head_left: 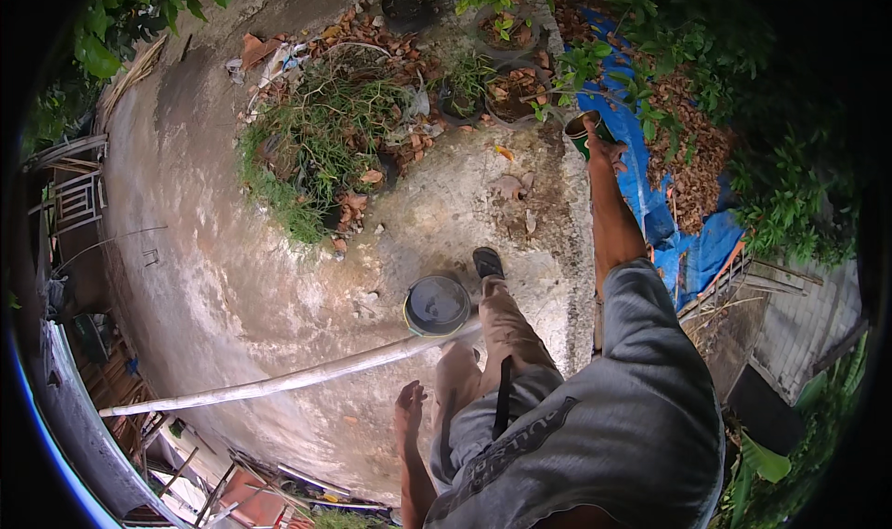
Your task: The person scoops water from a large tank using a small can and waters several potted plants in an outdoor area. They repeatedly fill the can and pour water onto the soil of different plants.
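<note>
Okay, nearest first: I'm wearing a grey shirt (632, 399) and light brown trousers (522, 339). My left hand (409, 410) is hanging low by my leg, fingers loosely curled and a bit apart, holding nothing. Just ahead, a round bucket (437, 306) with dark contents is sitting on the stained concrete, nearer to my left hand than to my right. A long pale pole (279, 386) is running from beside the bucket off to the left. My foot in a dark sandal (488, 263) is standing just right of the bucket.

Farther out, my right arm is extending forward; the right hand (608, 150) is gripping a green cup (578, 143) at its rim, so the cup is sitting at the fingers, well apart from my left hand. Beyond the cup, a leaf-filled pot (511, 99) is standing to the left, and a blue tarp (635, 171) with dry leaves (688, 130) is lying to the right. A clump of green plants (325, 130) is spreading out ahead, left of the pot.
</note>
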Demonstrator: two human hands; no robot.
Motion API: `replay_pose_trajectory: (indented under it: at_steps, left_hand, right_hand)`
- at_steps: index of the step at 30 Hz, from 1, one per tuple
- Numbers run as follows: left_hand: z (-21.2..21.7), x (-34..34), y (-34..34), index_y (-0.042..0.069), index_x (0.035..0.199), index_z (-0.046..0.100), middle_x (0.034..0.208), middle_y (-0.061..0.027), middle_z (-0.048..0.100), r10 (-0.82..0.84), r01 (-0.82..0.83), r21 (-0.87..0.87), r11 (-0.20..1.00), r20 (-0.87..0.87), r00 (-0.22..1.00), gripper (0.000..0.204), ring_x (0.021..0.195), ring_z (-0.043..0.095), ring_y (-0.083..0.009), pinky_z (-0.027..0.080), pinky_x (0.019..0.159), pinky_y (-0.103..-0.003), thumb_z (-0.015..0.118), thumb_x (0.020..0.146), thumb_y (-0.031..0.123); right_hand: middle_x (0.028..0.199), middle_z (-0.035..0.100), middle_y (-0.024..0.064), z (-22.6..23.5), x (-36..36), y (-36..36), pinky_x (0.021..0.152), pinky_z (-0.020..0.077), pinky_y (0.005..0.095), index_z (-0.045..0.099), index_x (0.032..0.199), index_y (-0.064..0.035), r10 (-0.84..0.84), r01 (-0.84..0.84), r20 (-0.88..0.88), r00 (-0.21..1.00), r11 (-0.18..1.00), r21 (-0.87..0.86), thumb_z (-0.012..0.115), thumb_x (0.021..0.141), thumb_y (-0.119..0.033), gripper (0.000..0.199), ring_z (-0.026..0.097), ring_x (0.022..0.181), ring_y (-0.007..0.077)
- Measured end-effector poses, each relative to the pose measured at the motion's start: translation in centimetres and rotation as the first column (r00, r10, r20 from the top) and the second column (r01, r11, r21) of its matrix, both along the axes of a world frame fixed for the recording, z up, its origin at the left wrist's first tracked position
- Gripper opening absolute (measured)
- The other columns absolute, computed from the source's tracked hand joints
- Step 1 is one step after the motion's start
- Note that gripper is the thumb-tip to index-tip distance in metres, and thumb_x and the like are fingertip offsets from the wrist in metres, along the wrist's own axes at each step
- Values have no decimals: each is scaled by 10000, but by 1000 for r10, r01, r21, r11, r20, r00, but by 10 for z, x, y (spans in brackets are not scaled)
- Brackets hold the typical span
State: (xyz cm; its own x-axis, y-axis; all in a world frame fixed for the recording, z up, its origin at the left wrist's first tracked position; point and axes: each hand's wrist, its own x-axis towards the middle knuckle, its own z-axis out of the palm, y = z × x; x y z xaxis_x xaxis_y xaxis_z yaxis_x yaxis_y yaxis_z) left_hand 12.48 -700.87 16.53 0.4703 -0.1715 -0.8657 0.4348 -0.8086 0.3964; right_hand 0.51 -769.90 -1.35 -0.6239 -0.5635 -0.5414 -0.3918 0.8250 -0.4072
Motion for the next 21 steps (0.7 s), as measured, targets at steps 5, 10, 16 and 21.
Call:
replay_pose_trajectory:
  at_steps: [5,10,16,21]
  left_hand:
    - [-1,-2,2,39,1243,545,1094,-145,645,29,-29,-45,999,13,999,430,935,648,-214,485,769,-312,544,950,354]
    - [-3,-5,-9,31,1243,543,1089,-149,644,4,-4,-51,999,1,1000,437,940,646,-222,486,765,-318,540,951,355]
    - [-10,-6,-9,32,1248,540,1097,-156,638,12,-12,-56,998,3,1000,441,938,647,-228,489,761,-332,533,952,359]
    - [-11,-6,-13,25,1221,564,1050,-138,651,31,-29,-52,998,21,999,430,905,665,-208,496,747,-306,556,940,350]
  right_hand:
    - [1482,100,228,-12,-3,-20,922,380,667,118,1441,-133,-205,253,369,906,964,-85,818,514,-652,1271,315,1274,450]
    - [1312,475,162,-28,-40,10,924,403,639,348,1373,-94,-258,298,782,567,950,97,788,619,-599,1009,489,1157,406]
    - [1339,502,128,-26,-70,103,1057,264,627,448,1353,-151,-200,229,823,532,969,87,649,751,-613,785,456,1243,368]
    - [1329,443,185,-56,-109,169,998,311,641,357,1391,-147,-320,236,581,748,947,217,669,697,-632,902,445,1200,398]
